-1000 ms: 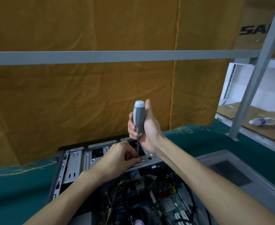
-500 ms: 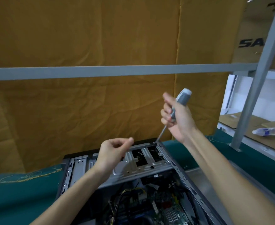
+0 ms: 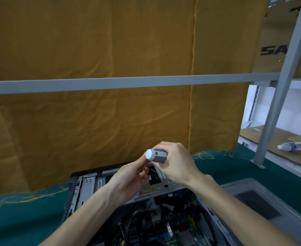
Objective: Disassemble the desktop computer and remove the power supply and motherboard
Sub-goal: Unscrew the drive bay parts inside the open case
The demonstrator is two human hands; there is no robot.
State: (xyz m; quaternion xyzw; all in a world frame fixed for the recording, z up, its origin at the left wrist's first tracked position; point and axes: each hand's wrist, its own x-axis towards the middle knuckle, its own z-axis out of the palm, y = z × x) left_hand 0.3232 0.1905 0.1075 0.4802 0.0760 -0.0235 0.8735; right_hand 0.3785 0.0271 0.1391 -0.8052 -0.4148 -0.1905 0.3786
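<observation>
I see 2 bare forearms coming up from the bottom edge, no sleeves, no gloves. My left hand (image 3: 128, 178) and right hand (image 3: 177, 163) carry no rings, watch or bands on the sides visible to me.

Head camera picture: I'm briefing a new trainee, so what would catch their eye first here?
The right hand gripping a grey screwdriver, white cap toward the camera, with the left hand at its tip. Below them lies the open computer case, motherboard exposed. A mustard cloth fills the background.

right hand (image 3: 177, 164): fist-curled, gripping | left hand (image 3: 128, 176): fingertips pinched together
</observation>
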